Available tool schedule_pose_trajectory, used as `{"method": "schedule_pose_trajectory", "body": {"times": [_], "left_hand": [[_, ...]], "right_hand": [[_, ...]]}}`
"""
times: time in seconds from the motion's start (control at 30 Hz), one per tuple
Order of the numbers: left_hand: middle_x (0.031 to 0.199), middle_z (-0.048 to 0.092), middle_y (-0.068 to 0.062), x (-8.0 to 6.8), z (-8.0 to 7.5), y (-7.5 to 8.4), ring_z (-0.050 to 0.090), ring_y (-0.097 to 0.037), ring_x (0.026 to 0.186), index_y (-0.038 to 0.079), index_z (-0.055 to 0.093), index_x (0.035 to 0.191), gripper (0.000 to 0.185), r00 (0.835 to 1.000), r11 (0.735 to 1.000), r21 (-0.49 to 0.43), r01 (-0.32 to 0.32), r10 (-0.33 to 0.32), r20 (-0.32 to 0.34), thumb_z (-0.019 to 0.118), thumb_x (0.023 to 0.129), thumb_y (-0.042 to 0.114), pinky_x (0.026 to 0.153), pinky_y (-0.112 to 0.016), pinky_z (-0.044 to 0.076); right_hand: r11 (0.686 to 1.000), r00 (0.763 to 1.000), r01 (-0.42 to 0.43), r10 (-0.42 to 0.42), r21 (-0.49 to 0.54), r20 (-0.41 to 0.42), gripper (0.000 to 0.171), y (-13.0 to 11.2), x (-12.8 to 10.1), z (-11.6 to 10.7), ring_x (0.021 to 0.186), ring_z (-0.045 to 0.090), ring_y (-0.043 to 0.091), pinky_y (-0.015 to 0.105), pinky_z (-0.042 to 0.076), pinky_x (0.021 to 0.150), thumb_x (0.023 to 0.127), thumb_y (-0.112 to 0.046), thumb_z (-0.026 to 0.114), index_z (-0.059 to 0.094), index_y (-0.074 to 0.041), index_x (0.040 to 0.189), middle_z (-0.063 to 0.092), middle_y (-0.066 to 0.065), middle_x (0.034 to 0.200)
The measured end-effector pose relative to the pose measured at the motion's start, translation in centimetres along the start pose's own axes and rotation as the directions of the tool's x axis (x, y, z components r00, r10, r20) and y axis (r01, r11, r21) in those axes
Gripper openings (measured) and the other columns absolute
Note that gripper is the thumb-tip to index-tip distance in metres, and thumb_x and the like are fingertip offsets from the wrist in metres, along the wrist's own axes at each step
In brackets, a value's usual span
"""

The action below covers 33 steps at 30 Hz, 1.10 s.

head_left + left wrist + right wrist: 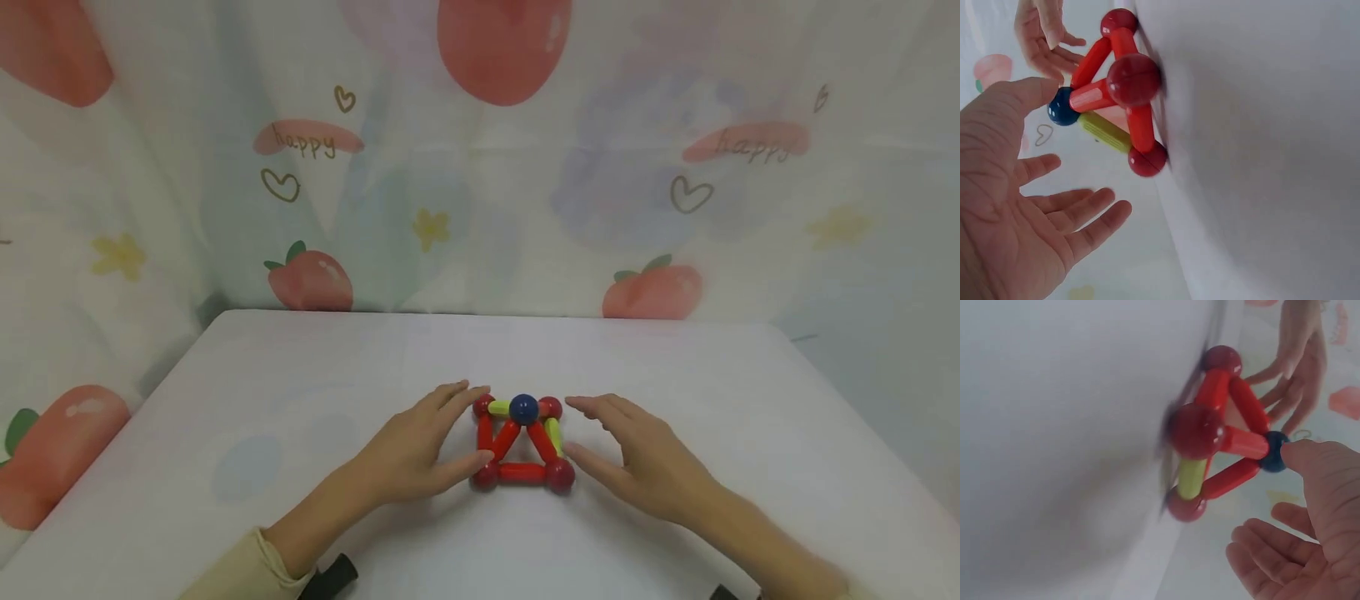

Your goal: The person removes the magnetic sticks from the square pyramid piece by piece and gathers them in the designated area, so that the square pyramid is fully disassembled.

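A pyramid-shaped frame of magnetic building rods and balls stands on the white table (300, 383). Red balls, such as the near right one (560, 475), form its base corners, and a blue ball (524, 409) tops it. Most rods are red, like the front rod (522, 473); others are yellow-green, like the right base rod (553, 435). On the left side is my left hand (412, 446), fingers spread, its thumb overlapping the near left ball (485, 475) in the head view. My right hand (648, 458) mirrors it on the right, thumb and fingers apart beside the frame.
Behind the table hangs a pale curtain (480, 192) printed with fruit, hearts and flowers. It also covers the left and right sides. Dark wrist-camera parts (333, 575) show below the left sleeve (247, 567).
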<state>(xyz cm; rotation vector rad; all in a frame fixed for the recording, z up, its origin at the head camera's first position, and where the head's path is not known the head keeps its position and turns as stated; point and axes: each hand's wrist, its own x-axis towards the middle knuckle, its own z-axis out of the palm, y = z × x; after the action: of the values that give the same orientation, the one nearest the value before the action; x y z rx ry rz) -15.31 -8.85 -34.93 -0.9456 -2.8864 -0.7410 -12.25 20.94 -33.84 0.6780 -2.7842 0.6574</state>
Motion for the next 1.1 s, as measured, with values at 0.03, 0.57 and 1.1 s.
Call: {"method": "schedule_pose_trajectory", "body": {"times": [0.03, 0.57, 1.1], "left_hand": [[0.146, 0.056, -0.006, 0.4, 0.1, 0.3, 0.06, -0.023, 0.126, 0.024, 0.043, 0.154, 0.073, 1.0, 1.0, -0.018, -0.007, 0.007, -0.001, 0.072, 0.092, 0.047, 0.089, -0.045, 0.059], [0.084, 0.072, 0.005, 4.0, 1.2, 1.4, 0.062, -0.004, 0.071, 0.012, 0.059, 0.137, 0.053, 1.0, 0.971, -0.238, 0.02, -0.014, 0.026, 0.081, 0.089, 0.02, 0.066, -0.019, 0.053], [0.086, 0.071, 0.004, 3.8, 1.5, 0.8, 0.063, -0.008, 0.076, 0.013, 0.059, 0.137, 0.052, 0.999, 0.948, -0.316, 0.045, -0.04, 0.023, 0.08, 0.09, 0.018, 0.07, -0.019, 0.054]], "right_hand": [[1.0, 1.0, 0.01, -0.01, 0.013, 0.001, 0.057, -0.2, 0.4, 0.1, 0.104, 0.067, 0.021, 0.041, 0.061, 0.08, 0.088, -0.028, 0.082, 0.061, -0.015, 0.139, 0.069, 0.001, 0.122], [0.992, 0.995, 0.101, -0.102, 0.071, 0.02, 0.049, -1.7, 5.1, 1.5, 0.081, 0.065, 0.014, 0.034, 0.059, 0.074, 0.083, -0.016, 0.086, 0.068, -0.009, 0.128, 0.072, -0.004, 0.094], [0.994, 0.994, 0.105, -0.103, -0.032, 0.048, 0.05, -2.6, 5.7, 1.8, 0.084, 0.064, 0.017, 0.029, 0.058, 0.074, 0.082, -0.014, 0.085, 0.067, -0.009, 0.128, 0.064, -0.003, 0.093]]}}
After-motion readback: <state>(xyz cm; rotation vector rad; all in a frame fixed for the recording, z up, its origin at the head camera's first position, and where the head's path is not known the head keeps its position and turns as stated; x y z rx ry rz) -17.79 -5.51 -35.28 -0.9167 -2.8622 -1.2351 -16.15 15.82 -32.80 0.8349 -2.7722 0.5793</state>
